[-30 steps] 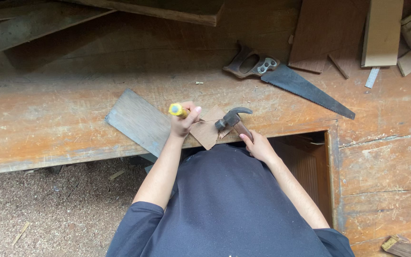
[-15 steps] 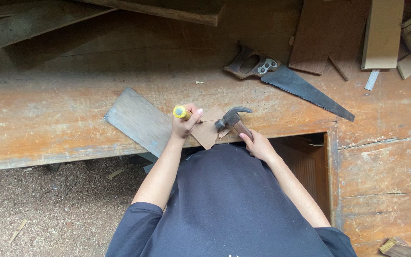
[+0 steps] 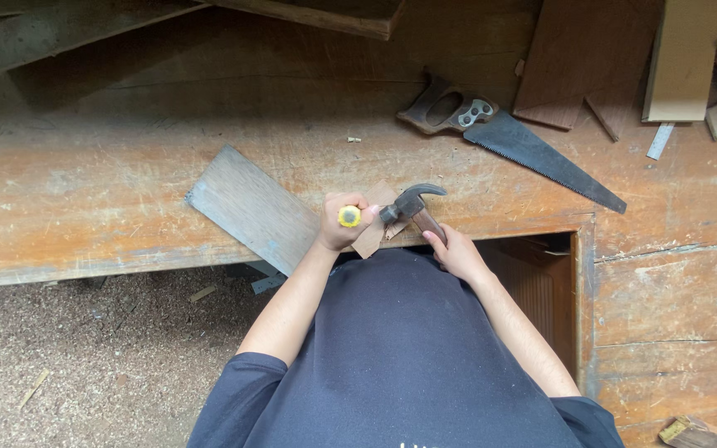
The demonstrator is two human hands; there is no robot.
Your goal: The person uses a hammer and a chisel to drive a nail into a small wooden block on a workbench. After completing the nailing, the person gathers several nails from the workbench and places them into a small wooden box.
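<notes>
Honestly, the left hand (image 3: 343, 222) is fisted round a yellow-capped chisel (image 3: 349, 216), and the right hand (image 3: 456, 251) is clamped on the claw hammer (image 3: 412, 203). With the hammer head so close to those knuckles, a glancing blow could hit them or split the small wood piece (image 3: 373, 235).

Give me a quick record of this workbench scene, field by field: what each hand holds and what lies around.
left hand: gripping a yellow-capped chisel, held upright
right hand: holding a claw hammer by its handle
hammer head: right beside the chisel's cap
under the tools: small wood piece
beside it: grey plank, lying diagonally
further back: handsaw
surface: worn wooden workbench
</notes>
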